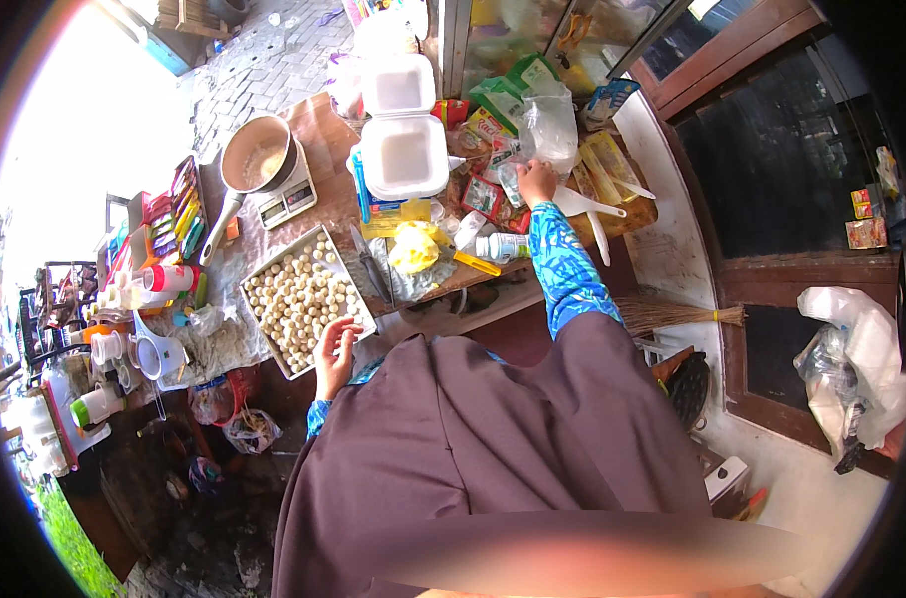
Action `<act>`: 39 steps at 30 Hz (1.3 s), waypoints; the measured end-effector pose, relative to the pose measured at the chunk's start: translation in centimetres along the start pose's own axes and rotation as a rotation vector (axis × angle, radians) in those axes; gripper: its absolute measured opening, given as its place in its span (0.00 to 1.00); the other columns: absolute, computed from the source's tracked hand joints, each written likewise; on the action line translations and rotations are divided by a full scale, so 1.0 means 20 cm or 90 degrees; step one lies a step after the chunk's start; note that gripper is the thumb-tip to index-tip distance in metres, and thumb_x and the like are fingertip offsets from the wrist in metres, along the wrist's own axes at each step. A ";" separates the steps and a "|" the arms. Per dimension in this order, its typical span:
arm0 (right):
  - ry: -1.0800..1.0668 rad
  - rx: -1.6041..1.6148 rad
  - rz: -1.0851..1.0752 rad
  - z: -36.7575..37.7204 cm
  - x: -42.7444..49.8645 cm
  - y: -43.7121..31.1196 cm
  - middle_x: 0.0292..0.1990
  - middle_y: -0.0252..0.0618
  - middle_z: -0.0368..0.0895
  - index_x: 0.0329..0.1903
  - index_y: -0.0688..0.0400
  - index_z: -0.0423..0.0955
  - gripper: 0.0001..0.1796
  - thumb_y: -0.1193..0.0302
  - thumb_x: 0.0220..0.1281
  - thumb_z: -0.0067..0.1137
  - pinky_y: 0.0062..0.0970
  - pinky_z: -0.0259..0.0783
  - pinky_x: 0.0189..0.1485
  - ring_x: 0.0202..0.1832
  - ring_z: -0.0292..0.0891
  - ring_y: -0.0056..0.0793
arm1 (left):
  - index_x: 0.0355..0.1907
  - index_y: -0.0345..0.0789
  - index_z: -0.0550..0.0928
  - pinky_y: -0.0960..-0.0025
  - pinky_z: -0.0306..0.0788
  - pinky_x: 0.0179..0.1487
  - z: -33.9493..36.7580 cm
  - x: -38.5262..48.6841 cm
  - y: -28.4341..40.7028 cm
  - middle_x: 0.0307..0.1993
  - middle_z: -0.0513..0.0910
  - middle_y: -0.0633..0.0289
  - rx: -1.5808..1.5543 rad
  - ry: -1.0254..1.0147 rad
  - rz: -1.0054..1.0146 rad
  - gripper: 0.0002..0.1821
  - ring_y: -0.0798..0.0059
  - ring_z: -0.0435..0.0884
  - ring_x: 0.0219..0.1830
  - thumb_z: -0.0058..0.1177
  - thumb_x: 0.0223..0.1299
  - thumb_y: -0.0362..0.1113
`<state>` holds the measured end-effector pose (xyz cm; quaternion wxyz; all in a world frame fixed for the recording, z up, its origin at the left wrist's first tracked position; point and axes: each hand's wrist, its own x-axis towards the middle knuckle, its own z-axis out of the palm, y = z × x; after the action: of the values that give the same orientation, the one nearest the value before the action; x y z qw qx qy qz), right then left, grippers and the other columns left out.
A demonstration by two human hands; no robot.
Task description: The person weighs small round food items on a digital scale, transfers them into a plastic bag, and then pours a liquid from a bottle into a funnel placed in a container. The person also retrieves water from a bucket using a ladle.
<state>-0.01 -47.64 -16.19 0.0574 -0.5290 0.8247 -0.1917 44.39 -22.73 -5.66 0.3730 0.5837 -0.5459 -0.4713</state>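
Note:
My left hand [335, 353] is at the near right edge of a rectangular tray [272, 354] of small round pale balls [299, 295]. Its fingers are loosely spread over the rim and hold nothing. My right hand [539, 183] reaches among plastic packets at the right of the table, at a small clear packet [511, 183]. Whether its fingers grip that packet is hidden. Just beyond it stands a whitish plastic bag [548, 131]. A white plastic spatula [591, 203] lies beside my right wrist. Under the forearm is a white bottle [503, 247] with a blue label.
A saucepan [262, 157] rests on a digital kitchen scale [288, 202], its handle pointing toward me. Open white foam boxes [405, 157] stand mid-table. A black-handled knife [374, 273], a crumpled yellow bag [413, 248] and a yellow cutter [477, 263] lie nearer. Cups and sachets crowd the left.

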 end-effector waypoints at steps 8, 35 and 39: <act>0.054 0.160 0.042 0.03 0.02 0.02 0.33 0.46 0.81 0.34 0.58 0.77 0.10 0.65 0.55 0.55 0.41 0.69 0.46 0.39 0.76 0.47 | 0.48 0.35 0.76 0.74 0.70 0.43 -0.05 -0.04 -0.03 0.35 0.83 0.64 -0.001 0.031 0.005 0.12 0.81 0.79 0.35 0.46 0.67 0.38; 0.036 0.739 -0.158 -0.70 -0.92 -1.41 0.32 0.32 0.73 0.40 0.59 0.68 0.06 0.70 0.68 0.50 0.20 0.68 0.34 0.33 0.69 0.16 | 0.68 0.41 0.51 0.69 0.69 0.48 -0.18 0.68 0.43 0.55 0.69 0.57 -0.129 -0.225 0.200 0.35 0.75 0.74 0.49 0.52 0.63 0.39; -0.074 0.781 -0.216 -0.51 -0.95 -1.71 0.33 0.31 0.71 0.40 0.59 0.67 0.08 0.68 0.68 0.51 0.20 0.65 0.41 0.36 0.66 0.18 | 0.66 0.36 0.55 0.77 0.70 0.40 -0.30 0.74 0.36 0.47 0.71 0.64 -0.187 -0.096 0.164 0.27 0.83 0.72 0.40 0.46 0.67 0.33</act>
<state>34.34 -40.72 3.97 0.3634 -0.5324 0.4654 -0.6066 47.48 -38.82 0.68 0.4695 0.4117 -0.5675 -0.5367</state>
